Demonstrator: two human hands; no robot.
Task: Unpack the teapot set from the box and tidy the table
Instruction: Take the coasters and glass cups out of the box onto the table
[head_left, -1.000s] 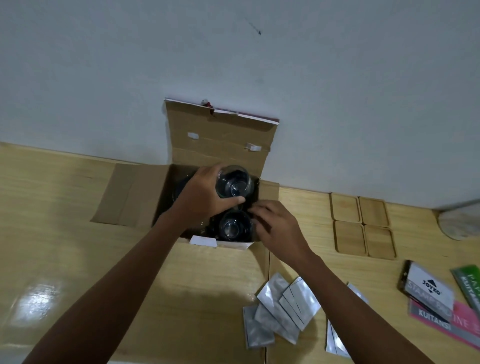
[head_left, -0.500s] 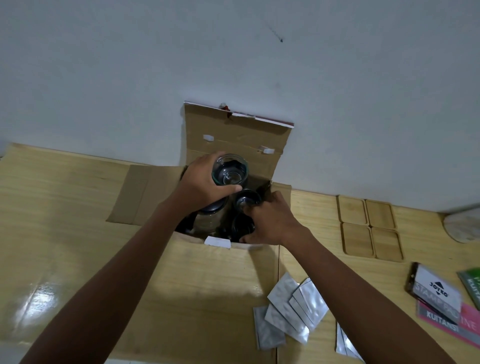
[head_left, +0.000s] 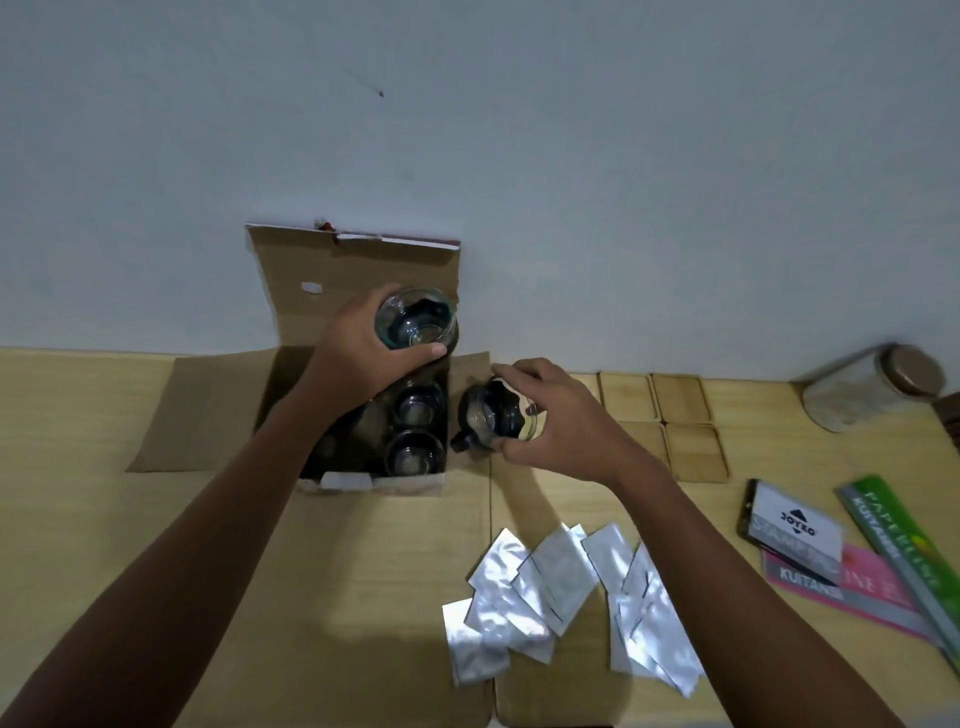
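An open cardboard box (head_left: 291, 291) stands against the wall on the wooden table (head_left: 156, 519). My left hand (head_left: 358, 348) grips a clear glass cup (head_left: 415, 319) above the box. My right hand (head_left: 550, 415) holds a second glass cup (head_left: 488, 415) with a dark handle, just right of the box and above the table. Two more glass cups (head_left: 415, 431) sit inside the box along its right side. A larger dark glass piece beside them is mostly hidden by my left forearm.
Four wooden coasters (head_left: 670, 421) lie right of the box. Silver foil sachets (head_left: 550, 587) are scattered at the front. A stamp pad box (head_left: 795, 525) and receipt books (head_left: 883, 577) lie at the right. A jar (head_left: 872, 384) lies on its side at the far right.
My left hand has lifted its cup higher above the box. My right hand has pulled a second cup out of the box and moved it right, over the table.
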